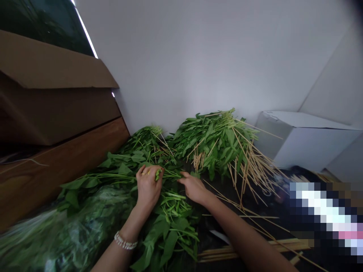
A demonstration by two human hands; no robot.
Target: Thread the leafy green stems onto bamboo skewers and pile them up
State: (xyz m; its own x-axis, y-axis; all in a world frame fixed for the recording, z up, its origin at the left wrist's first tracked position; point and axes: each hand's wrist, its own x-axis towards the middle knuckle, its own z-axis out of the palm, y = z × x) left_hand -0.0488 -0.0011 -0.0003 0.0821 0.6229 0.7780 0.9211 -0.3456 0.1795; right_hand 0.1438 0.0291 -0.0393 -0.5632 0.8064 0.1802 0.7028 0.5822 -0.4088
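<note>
My left hand [149, 185] is closed around a few stems of long-leaved greens; their pale green cut ends [158, 174] poke out between thumb and fingers. To its right, my right hand [194, 187] pinches at the tips of more green stems [171, 173] lying across the pile. Just below the hands is a loose bunch of greens [176, 206], stem ends toward the hands and leaves toward me. Leafy stems [104, 175] stretch out to the left of my left hand.
Against the wall sits a big heap of greens [210, 139] with thin wooden sticks [252, 166] among it. More sticks [221, 251] lie at front right. Clear plastic [93, 223] covers greens at left. A cardboard box [62, 109] stands left, a white box [312, 143] right.
</note>
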